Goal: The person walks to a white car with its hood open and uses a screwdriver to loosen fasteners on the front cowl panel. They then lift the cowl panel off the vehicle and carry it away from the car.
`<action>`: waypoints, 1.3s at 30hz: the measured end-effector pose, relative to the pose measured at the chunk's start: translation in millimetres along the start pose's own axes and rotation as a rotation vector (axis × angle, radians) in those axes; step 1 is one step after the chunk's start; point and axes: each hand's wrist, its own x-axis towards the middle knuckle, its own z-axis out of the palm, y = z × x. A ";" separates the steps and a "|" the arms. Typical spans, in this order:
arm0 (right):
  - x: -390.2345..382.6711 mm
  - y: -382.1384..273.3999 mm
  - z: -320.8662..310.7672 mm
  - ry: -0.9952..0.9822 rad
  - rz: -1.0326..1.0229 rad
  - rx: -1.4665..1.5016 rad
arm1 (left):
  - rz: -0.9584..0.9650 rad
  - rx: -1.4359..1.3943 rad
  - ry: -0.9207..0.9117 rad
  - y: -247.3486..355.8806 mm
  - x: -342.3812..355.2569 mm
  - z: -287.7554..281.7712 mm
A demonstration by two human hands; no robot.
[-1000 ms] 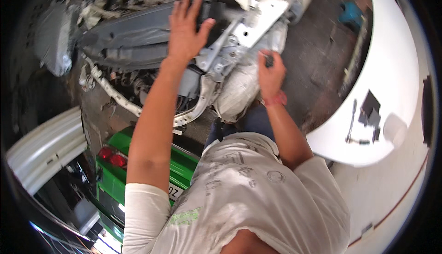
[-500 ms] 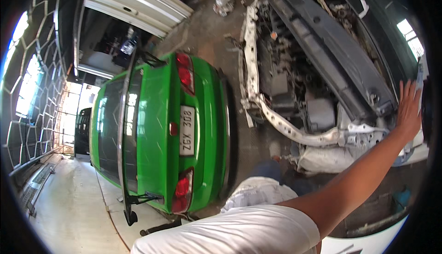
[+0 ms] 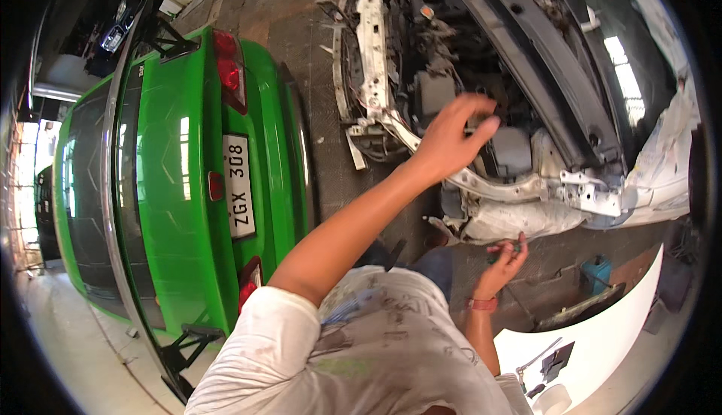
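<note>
My left hand (image 3: 457, 138) is raised over the front of a car with its engine bay (image 3: 451, 54) exposed. Its thumb stands apart from the curled fingers, and nothing shows between them. Beneath it runs the pale front frame (image 3: 489, 184), beside a dark boxy part (image 3: 511, 152); whether the hand touches either I cannot tell. My right hand (image 3: 508, 265), below a red wristband (image 3: 482, 304), has its fingers closed on a small dark green object (image 3: 502, 249) of a kind I cannot make out. Just beyond it is a pale, crumpled covering (image 3: 523, 219) at the car's corner.
A green car (image 3: 180, 182) with a rear spoiler (image 3: 113, 159) stands close on my left. At lower right lie a curved white panel (image 3: 594, 340) with small tools on it and a teal container (image 3: 596, 274). A long black trim panel (image 3: 526, 54) crosses the engine bay.
My left hand has come away from the car's side at far right and moved left over its front. My right hand with the small green object has come into view. The view has shifted right.
</note>
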 end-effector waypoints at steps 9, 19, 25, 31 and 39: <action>-119.2 -80.8 303.6 -0.825 -0.201 -0.130 | -0.644 -0.455 -0.202 -101.3 -163.3 -225.4; -47.3 -75.7 392.5 -0.753 0.213 0.120 | -0.785 -0.587 -0.036 -193.1 -138.5 -321.6; 198.2 -16.2 392.2 -0.233 0.385 0.708 | -0.783 -0.545 0.052 -266.9 -54.1 -364.4; 373.8 49.8 392.4 0.347 0.446 0.993 | -0.893 -0.510 0.140 -312.9 6.4 -414.2; 406.9 32.3 423.9 0.462 0.378 1.141 | -1.039 -0.479 0.239 -372.0 39.1 -457.2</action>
